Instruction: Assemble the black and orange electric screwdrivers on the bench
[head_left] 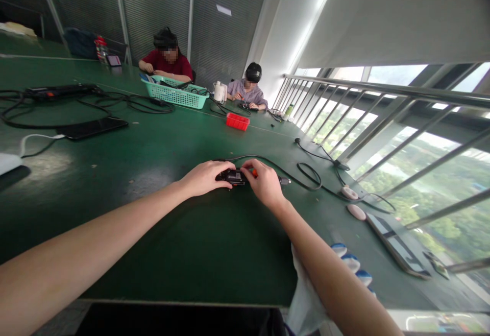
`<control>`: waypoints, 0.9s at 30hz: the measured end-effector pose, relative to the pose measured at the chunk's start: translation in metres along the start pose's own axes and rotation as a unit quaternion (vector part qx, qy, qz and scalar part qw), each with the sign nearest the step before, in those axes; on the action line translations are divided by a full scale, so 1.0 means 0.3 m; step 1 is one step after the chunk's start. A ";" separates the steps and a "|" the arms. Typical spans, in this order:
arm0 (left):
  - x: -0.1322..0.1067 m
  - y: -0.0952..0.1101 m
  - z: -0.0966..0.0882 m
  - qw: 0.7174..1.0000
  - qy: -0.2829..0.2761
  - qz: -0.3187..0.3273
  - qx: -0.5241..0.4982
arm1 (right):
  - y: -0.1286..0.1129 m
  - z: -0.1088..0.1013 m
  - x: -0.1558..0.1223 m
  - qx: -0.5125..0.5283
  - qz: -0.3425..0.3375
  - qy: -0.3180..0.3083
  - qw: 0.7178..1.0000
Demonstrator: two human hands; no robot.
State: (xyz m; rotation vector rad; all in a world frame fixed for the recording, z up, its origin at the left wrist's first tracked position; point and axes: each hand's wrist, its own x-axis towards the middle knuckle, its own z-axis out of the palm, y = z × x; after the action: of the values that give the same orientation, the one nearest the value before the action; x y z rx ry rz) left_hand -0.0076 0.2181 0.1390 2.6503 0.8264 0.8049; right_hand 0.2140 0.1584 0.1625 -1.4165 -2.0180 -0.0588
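Observation:
A black corded power tool (235, 176) lies on the green table in front of me, with an orange part near its middle and a metal tip pointing right. My left hand (206, 177) is closed around its left end, thumb on the near side and fingers on the far side. Over the right half, my right hand (264, 180) has thumb and forefinger pinched at the tool's body beside the orange part. Whether a small piece sits in that pinch is hidden. The black cord (275, 161) runs behind the hands and loops to the right.
A red basket (238, 121) and a turquoise basket (176, 95) stand farther back, with two people seated beyond. At left lie a phone (95, 127) and another black tool (61, 91). Blue-tipped white gloves (350, 263) lie by my right forearm. A metal railing (383, 91) borders the right side.

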 end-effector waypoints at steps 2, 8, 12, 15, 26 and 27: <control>0.003 0.002 0.002 1.000 0.000 0.003 0.005 | -0.005 0.006 0.001 -0.010 0.000 -0.006 1.000; 0.003 -0.002 0.007 1.000 0.003 -0.005 0.020 | 0.014 -0.015 -0.003 -0.028 -0.021 -0.054 0.998; 0.001 -0.006 0.009 1.000 0.007 -0.009 0.006 | 0.026 -0.035 -0.008 -0.041 -0.030 -0.077 0.996; 0.001 -0.008 0.011 1.000 0.011 -0.019 -0.005 | 0.028 -0.039 -0.007 -0.069 -0.042 -0.093 0.992; 0.005 -0.035 0.010 0.998 0.008 -0.016 -0.057 | -0.010 -0.035 -0.030 -0.021 -0.058 -0.094 0.994; 0.005 -0.039 0.008 0.998 0.005 -0.007 -0.070 | -0.027 -0.031 -0.034 -0.024 -0.078 -0.118 0.990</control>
State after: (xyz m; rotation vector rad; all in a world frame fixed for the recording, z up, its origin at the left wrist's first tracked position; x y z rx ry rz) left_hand -0.0105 0.2283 0.1333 2.5181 0.7605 0.8401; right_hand 0.2135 0.1429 0.1669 -1.3455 -2.3328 -0.0080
